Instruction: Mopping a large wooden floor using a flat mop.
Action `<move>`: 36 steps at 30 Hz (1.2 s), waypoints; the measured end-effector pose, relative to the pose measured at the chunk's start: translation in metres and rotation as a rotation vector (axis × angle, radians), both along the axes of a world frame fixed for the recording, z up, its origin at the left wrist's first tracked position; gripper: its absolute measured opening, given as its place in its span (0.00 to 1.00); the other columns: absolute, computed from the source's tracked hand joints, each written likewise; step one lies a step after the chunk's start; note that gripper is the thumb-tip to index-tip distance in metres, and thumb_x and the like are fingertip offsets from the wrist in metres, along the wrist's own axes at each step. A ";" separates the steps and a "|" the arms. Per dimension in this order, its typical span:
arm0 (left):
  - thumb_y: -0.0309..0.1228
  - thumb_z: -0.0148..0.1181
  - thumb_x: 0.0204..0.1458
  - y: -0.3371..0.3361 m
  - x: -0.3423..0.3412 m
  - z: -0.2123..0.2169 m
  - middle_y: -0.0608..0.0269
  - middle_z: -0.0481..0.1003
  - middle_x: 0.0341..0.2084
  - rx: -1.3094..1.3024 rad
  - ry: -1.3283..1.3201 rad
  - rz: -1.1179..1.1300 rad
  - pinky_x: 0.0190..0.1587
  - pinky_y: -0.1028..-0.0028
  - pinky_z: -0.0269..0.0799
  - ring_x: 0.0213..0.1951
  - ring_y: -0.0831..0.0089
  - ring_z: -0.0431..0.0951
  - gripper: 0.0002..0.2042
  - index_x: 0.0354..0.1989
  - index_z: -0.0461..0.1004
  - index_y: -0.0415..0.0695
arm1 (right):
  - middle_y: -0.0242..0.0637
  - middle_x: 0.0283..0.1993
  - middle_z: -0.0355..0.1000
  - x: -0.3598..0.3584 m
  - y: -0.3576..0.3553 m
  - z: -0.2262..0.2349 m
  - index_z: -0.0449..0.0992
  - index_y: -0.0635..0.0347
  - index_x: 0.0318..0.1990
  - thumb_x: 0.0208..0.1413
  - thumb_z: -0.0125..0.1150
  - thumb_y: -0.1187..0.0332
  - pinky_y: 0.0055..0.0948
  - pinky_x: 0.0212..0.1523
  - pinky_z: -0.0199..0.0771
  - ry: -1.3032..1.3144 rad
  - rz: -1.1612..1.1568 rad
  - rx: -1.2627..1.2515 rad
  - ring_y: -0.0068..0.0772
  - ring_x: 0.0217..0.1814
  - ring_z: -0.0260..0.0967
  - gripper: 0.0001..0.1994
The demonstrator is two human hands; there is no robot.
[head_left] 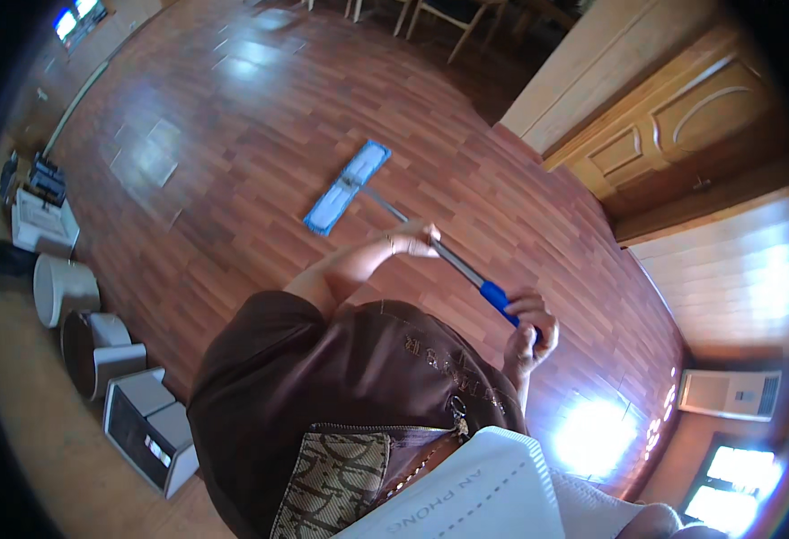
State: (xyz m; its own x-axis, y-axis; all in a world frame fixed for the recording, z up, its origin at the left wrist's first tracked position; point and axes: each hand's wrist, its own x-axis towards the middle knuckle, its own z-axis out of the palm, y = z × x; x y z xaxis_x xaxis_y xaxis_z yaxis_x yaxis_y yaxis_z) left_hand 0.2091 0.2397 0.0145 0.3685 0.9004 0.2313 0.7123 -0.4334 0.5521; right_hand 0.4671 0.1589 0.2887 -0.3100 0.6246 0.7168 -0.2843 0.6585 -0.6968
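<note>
A flat floor mop with a blue-edged rectangular head [327, 205] lies across the wood-pattern floor, ahead and a little left of me. From its middle a metal pole [459, 263] runs back toward my right side and ends in a blue grip [495, 295]. My left hand [415, 240] is closed round the pole partway up, the arm reaching across my front. Higher up, my right hand [532, 328] wraps the blue grip near its end. Both hands hold the same mop; its pad rests flat on the floor.
Along the left wall stand several white fixtures, among them a round white basin [65, 289] and a dark-fronted white box [150, 431]. Chairs [453, 22] are at the far side. A carved wooden door [682, 126] is at the right. Bright light reflects off the floor [466, 171].
</note>
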 end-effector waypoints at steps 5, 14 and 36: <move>0.42 0.58 0.36 -0.013 -0.073 -0.033 0.53 0.74 0.19 -0.251 0.032 0.357 0.27 0.60 0.72 0.26 0.54 0.77 0.10 0.16 0.72 0.49 | 0.42 0.32 0.74 -0.047 0.005 -0.022 0.70 0.61 0.32 0.53 0.61 0.70 0.42 0.48 0.66 -0.168 0.202 -0.069 0.45 0.43 0.70 0.06; 0.28 0.57 0.34 -0.121 -0.148 -0.010 0.56 0.62 0.14 -0.067 0.039 0.716 0.25 0.68 0.56 0.22 0.61 0.63 0.11 0.14 0.57 0.45 | 0.35 0.38 0.77 -0.110 -0.001 -0.043 0.73 0.54 0.33 0.45 0.69 0.68 0.41 0.53 0.62 -0.397 0.553 0.104 0.43 0.51 0.71 0.10; 0.27 0.58 0.32 -0.381 -0.075 -0.007 0.55 0.72 0.21 -0.091 0.065 1.541 0.31 0.58 0.69 0.30 0.53 0.75 0.04 0.16 0.69 0.45 | 0.34 0.41 0.74 -0.153 -0.036 -0.050 0.76 0.57 0.37 0.48 0.67 0.74 0.40 0.58 0.62 -0.594 1.363 -0.025 0.40 0.58 0.66 0.09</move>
State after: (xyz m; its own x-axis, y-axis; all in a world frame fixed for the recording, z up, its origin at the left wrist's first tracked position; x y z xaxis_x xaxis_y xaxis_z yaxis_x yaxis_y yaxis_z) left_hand 0.1343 -0.1416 0.0075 -0.8926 0.4144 0.1774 0.4456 0.7518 0.4860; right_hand 0.3144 0.1231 0.2391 -0.8882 -0.3698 0.2727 -0.3340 0.1122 -0.9359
